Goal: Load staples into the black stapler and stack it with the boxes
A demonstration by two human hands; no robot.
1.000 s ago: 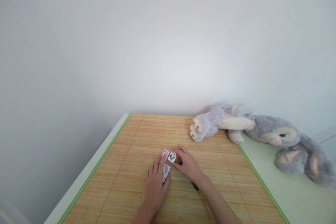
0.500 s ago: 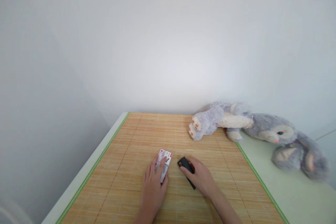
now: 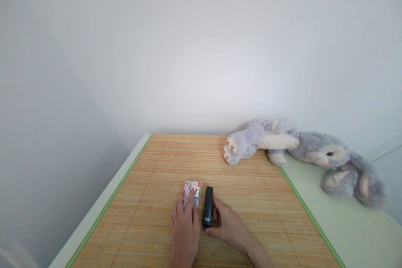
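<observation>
Small white boxes with red print (image 3: 192, 188) sit side by side on the bamboo mat, their near part hidden by my left hand (image 3: 186, 226). That hand is closed round them: the index finger rests on top, other fingers lie along the left side and the thumb is at the right. Just to the right, apart from the boxes, is a black stapler (image 3: 207, 207), its long side pointing away from me. My right hand (image 3: 228, 222) grips it from the right, with the thumb at its near end and the fingers by its right side.
The bamboo mat (image 3: 176, 155) has a green border and covers most of a pale table (image 3: 348, 226). A grey plush rabbit (image 3: 278, 140) lies across the back right, partly on the mat. A white wall (image 3: 201, 71) stands behind the table.
My right hand has turned the stapler from slanted to nearly straight and brought it left, closer to the boxes. My left hand has straightened the boxes and shifted them slightly left.
</observation>
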